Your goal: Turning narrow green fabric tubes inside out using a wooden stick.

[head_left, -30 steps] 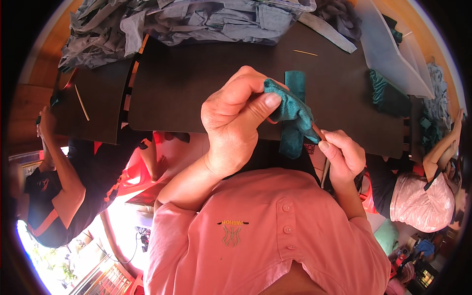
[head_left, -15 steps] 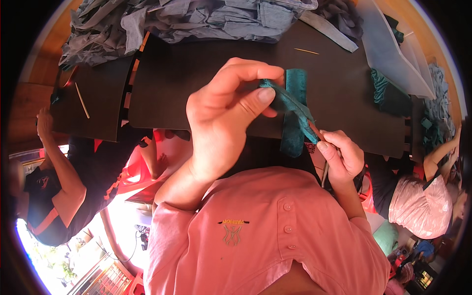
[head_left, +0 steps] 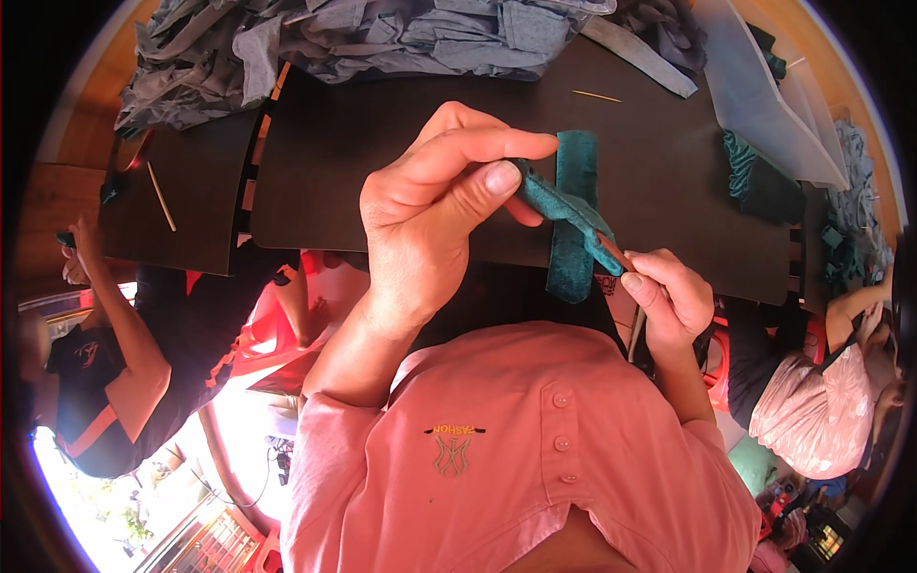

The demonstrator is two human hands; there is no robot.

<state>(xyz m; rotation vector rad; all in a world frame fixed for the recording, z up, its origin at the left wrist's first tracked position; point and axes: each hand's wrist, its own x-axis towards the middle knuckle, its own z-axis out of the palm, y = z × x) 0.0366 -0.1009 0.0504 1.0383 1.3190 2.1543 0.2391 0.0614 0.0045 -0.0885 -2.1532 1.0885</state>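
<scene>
Facing a dark bench (head_left: 669,172), with a grey cloth heap (head_left: 411,40) beyond and a translucent bin (head_left: 759,95) rightward. Above a green strip (head_left: 577,153), partly hiding it, pinching a green velvet piece (head_left: 557,202) in the left hand's (head_left: 417,215) nearly closed fingers (head_left: 511,145); gripping a brown stick (head_left: 611,247) tightly at its lower end with the right hand's (head_left: 680,301).

from the person's head, one wide view looks down close on left hand (head_left: 420,215), right hand (head_left: 676,296) and far table (head_left: 669,172).
</scene>
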